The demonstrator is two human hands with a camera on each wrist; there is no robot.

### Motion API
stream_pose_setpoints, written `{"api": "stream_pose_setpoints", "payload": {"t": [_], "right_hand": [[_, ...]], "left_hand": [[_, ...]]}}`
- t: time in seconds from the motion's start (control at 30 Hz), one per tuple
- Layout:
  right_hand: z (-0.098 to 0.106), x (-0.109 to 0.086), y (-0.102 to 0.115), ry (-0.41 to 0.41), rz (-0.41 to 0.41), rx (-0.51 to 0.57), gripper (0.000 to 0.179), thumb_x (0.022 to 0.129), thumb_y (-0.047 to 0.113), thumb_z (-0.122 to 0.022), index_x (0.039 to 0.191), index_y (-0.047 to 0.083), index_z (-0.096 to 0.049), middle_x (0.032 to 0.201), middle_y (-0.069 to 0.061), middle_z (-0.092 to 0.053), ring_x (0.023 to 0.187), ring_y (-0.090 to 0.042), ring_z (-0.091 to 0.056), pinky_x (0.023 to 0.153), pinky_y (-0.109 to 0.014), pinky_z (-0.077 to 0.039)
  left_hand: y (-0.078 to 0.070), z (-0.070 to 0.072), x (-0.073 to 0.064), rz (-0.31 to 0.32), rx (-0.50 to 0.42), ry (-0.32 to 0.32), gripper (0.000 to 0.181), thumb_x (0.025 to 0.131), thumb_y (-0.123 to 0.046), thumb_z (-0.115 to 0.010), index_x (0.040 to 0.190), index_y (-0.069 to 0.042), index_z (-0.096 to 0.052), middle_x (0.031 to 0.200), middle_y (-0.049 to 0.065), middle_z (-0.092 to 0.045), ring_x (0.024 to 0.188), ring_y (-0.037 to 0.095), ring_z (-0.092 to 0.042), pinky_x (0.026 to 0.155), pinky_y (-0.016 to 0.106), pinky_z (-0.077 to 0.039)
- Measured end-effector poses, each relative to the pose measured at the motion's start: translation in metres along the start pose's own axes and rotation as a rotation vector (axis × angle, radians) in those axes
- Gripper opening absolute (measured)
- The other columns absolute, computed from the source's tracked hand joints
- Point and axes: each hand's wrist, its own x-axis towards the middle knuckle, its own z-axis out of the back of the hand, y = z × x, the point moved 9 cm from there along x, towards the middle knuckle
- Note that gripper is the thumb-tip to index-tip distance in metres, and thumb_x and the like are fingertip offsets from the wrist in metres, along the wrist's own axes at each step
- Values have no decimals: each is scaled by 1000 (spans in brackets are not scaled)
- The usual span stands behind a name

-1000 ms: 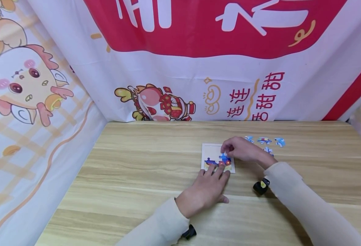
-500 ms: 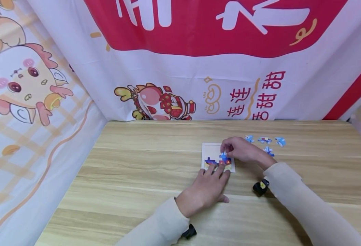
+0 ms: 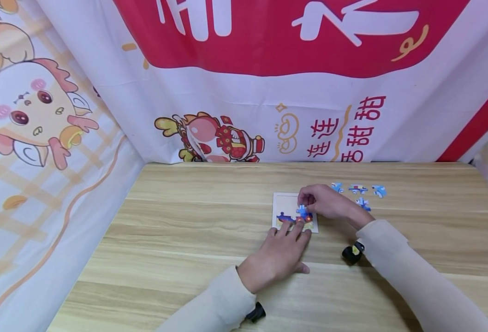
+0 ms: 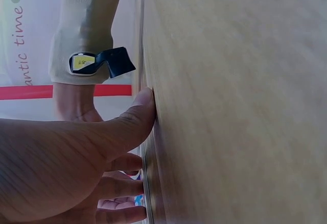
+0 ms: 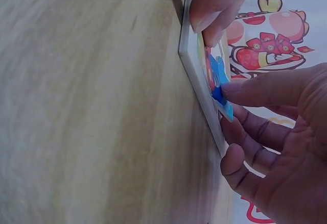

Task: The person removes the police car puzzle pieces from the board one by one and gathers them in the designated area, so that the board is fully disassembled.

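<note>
A small jigsaw board (image 3: 275, 207) with a white border lies on the wooden table. Its near part holds joined dark blue and red pieces (image 3: 284, 217). My left hand (image 3: 278, 254) rests its outstretched fingertips on the near edge of the board and those pieces; the thumb touches the table in the left wrist view. Over the board's right side, my right hand (image 3: 326, 200) pinches a light blue puzzle piece (image 3: 301, 210). In the right wrist view this blue piece (image 5: 228, 112) is tilted, its outer corner raised above the border, with the thumb against it. Some finger contact behind it is hidden.
Several loose puzzle pieces (image 3: 358, 189) lie to the right of the board, beyond my right forearm. A printed cloth (image 3: 235, 92) hangs along the table's back edge, and another (image 3: 61, 184) on the left. Each wrist carries a black camera (image 3: 352, 253).
The light blue piece has shifted and tilted slightly in my right hand's fingers at the same spot over the board. My left hand has stayed in place.
</note>
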Motion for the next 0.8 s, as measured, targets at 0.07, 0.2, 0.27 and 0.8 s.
{"api": "stream_pose_setpoints", "payload": {"t": [0.07,0.2,0.27,0.8], "right_hand": [[0,0,-1,-1,1,0,18,93,-7,-67,97,9,-72,92,-10,-69,86,-18,-60,81,-34,-51],[-1,0,-1,2,0,2,18,93,-7,-66,97,10,-72,93,-10,-69,86,-18,-60,80,-34,-50],[-1,0,-2,3,-1,-1,19,93,-7,-66,97,10,-72,94,-10,-69,87,-18,-60,79,-34,-50],[-1,0,-1,9,-2,2,19,94,-7,-65,98,10,-72,94,-10,-69,87,-19,-59,80,-34,-50]], "left_hand": [[0,0,0,0,-2,0,84,92,-64,-66,159,-21,-41,168,2,-38,151,25,-37,110,45,-47],[0,0,1,-1,-4,-3,84,91,-64,-67,159,-21,-41,167,1,-38,151,24,-37,109,45,-48],[0,0,1,-1,-5,-2,84,91,-65,-67,159,-21,-42,167,1,-38,150,24,-37,109,45,-48],[1,0,2,3,-19,-2,85,89,-66,-68,158,-23,-41,168,-4,-37,149,23,-37,109,46,-47]]}}
